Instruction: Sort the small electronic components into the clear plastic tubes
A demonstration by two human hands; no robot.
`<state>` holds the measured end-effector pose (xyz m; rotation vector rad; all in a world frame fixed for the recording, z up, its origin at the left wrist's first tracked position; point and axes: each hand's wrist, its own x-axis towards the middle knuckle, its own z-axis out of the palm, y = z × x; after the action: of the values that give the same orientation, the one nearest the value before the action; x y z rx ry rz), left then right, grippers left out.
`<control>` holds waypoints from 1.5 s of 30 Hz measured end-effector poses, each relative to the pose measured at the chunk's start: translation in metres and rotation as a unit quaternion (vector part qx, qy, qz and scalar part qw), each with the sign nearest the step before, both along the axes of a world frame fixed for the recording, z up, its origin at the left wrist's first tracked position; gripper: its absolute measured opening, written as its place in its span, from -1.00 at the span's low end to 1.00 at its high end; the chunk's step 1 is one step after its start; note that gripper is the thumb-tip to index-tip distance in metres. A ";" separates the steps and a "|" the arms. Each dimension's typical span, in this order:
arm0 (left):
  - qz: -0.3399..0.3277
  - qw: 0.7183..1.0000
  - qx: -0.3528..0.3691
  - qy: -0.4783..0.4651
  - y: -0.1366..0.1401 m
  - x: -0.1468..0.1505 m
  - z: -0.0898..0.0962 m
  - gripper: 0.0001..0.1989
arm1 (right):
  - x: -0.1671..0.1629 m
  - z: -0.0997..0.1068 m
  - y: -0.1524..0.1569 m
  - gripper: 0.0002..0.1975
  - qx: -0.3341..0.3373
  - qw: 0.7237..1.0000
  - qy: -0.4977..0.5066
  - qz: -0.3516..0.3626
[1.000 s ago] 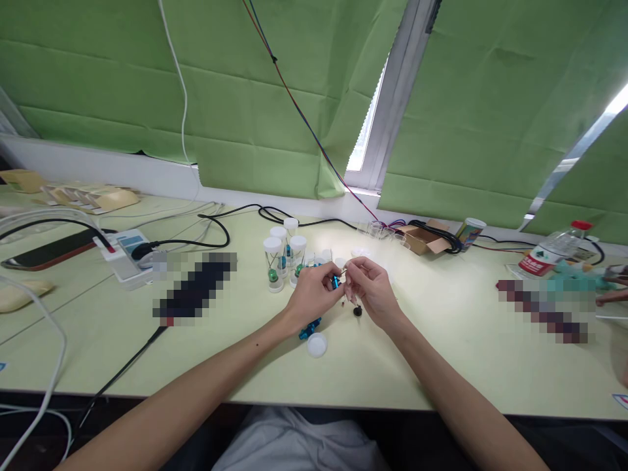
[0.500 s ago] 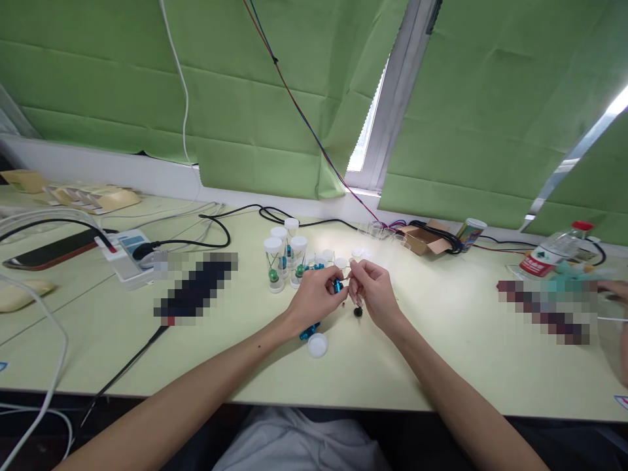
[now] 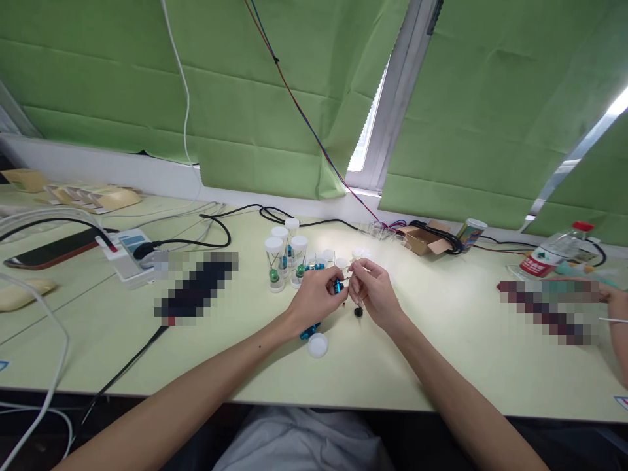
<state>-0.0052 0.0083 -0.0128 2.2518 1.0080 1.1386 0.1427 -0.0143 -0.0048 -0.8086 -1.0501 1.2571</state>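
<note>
My left hand (image 3: pixel 314 297) is closed around a small shiny blue metal part (image 3: pixel 338 286), its tip showing between thumb and fingers. Right beside it, my right hand (image 3: pixel 377 291) pinches something thin and small that I cannot make out. Below the right fingertips a small black round piece (image 3: pixel 358 313) sits on the table. Another blue metal part (image 3: pixel 309 331) lies under my left wrist, with a white round lid (image 3: pixel 318 345) just in front of it. Behind my left hand stand several clear tubes with white caps (image 3: pixel 273 245), holding green and blue parts.
To the left are a power strip (image 3: pixel 128 255) and a blurred dark device (image 3: pixel 196 284) with a cable. At the back right stand an open cardboard box (image 3: pixel 426 241), a can (image 3: pixel 471 234) and a water bottle (image 3: pixel 544 257). Another person's hand (image 3: pixel 619 301) is at the right edge.
My two hands stay almost in place, with slight movement in the right fingers. The other person's hand at the right edge has shifted slightly.
</note>
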 end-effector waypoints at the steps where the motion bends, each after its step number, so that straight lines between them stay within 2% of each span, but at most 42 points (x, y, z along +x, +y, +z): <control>1: 0.000 1.000 0.001 0.000 0.000 0.000 0.000 -0.95 | 0.000 0.000 0.000 -0.64 -0.001 1.000 0.001 0.001; 12: -0.005 1.000 0.002 0.001 0.001 -0.001 0.000 -0.94 | -0.002 -0.001 0.000 -0.62 0.010 1.000 0.008 0.005; 19: -0.008 1.000 -0.006 0.001 0.000 -0.001 0.000 -0.94 | -0.003 -0.001 0.001 -0.59 0.020 0.998 -0.032 -0.044; 25: -0.006 1.000 -0.010 -0.004 -0.001 0.000 0.002 -0.90 | -0.005 -0.002 -0.003 -0.60 0.069 0.983 -0.112 -0.130; 28: -0.006 1.000 -0.011 -0.005 -0.001 0.000 0.002 -0.91 | -0.007 -0.002 -0.005 -0.61 0.083 0.978 -0.130 -0.144; 35: -0.002 1.000 -0.003 -0.001 0.000 -0.001 0.001 -0.92 | -0.006 -0.001 -0.005 -0.63 0.068 0.984 -0.118 -0.113; 40: 0.000 1.000 -0.002 0.006 0.000 -0.001 0.002 -0.87 | -0.001 -0.002 0.000 -0.66 0.031 0.998 -0.046 -0.023; 45: 0.002 1.000 0.006 0.005 0.001 0.000 0.002 -0.91 | 0.001 -0.001 0.003 -0.67 0.009 0.998 0.037 0.053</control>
<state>-0.0054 0.0089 -0.0109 2.2680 1.0135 1.1400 0.1438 -0.0116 -0.0057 -0.6953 -1.0546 1.3545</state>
